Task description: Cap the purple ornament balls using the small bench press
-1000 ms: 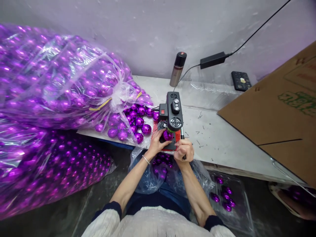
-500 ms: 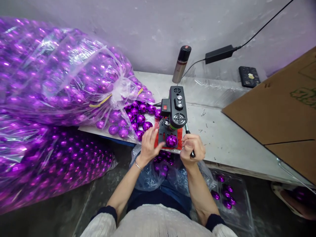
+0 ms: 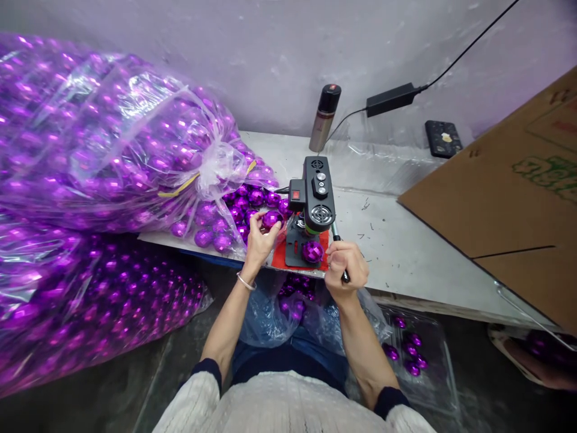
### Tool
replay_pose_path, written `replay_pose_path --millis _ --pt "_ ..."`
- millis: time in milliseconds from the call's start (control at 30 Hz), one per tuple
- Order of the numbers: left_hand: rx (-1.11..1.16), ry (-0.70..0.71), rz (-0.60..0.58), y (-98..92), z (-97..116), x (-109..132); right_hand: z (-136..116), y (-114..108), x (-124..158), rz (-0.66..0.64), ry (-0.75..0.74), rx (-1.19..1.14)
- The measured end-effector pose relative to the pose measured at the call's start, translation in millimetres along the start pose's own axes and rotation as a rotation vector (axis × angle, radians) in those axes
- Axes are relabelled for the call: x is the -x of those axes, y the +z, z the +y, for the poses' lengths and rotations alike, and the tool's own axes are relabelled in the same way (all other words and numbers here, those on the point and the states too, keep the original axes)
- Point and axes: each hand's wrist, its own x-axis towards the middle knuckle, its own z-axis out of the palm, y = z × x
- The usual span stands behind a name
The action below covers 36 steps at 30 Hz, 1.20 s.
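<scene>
My left hand (image 3: 261, 240) pinches a shiny purple faceted ball (image 3: 271, 219) between thumb and fingers, beside the pile of loose balls (image 3: 241, 201). My right hand (image 3: 347, 267) is wrapped round the black-gripped lever (image 3: 336, 237) on the right side of a small black press machine (image 3: 318, 192). Another purple ball (image 3: 312, 251) sits at the front of the machine's slotted black base plate (image 3: 294, 255), below the head. The base stands on a red mat (image 3: 280, 257) near the table's front edge.
Big clear bags of purple balls (image 3: 112, 138) fill the left. A spray can (image 3: 325, 117), a power adapter (image 3: 391, 100) and a dark phone-like thing (image 3: 443, 139) are at the back. A cardboard box (image 3: 500, 186) stands right. Below are an open bag (image 3: 265, 319) and a clear tray (image 3: 433, 385) with several balls.
My left hand has moved from beside the base plate up and left to the pile and taken hold of a ball. My right hand stays on the lever.
</scene>
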Motion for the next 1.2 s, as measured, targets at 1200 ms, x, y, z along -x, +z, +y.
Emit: replay_pose_path --millis 1200 --pt "0.180 0.036 0.155 45.5 -21.7 65.5 35.5 -19.2 97.2 -0.353 0.513 0.088"
